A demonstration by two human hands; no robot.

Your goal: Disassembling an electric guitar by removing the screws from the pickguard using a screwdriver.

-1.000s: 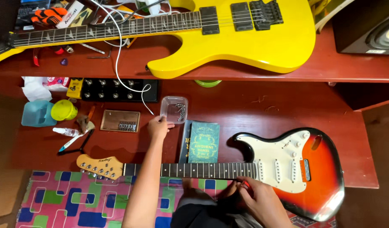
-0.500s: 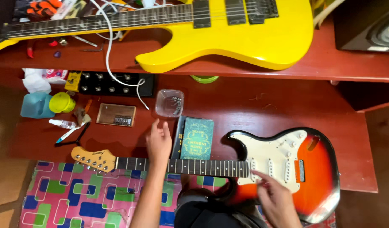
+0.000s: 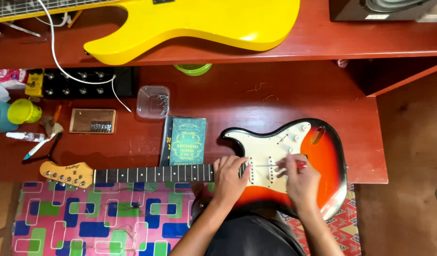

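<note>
Sunburst red-and-black electric guitar w/ cream pickguard (image 3: 318,151) is laid across lap and red wooden desk (image 3: 256,99). Neck end is pressed by left hand (image 3: 230,178), fingers curled loosely. Red-handled screwdriver (image 3: 299,165) is pinched by right hand (image 3: 301,178) over pickguard. Clear plastic tub (image 3: 153,100) sits well apart.

Sunburst electric guitar (image 3: 323,156) lies flat, neck leftward.
</note>
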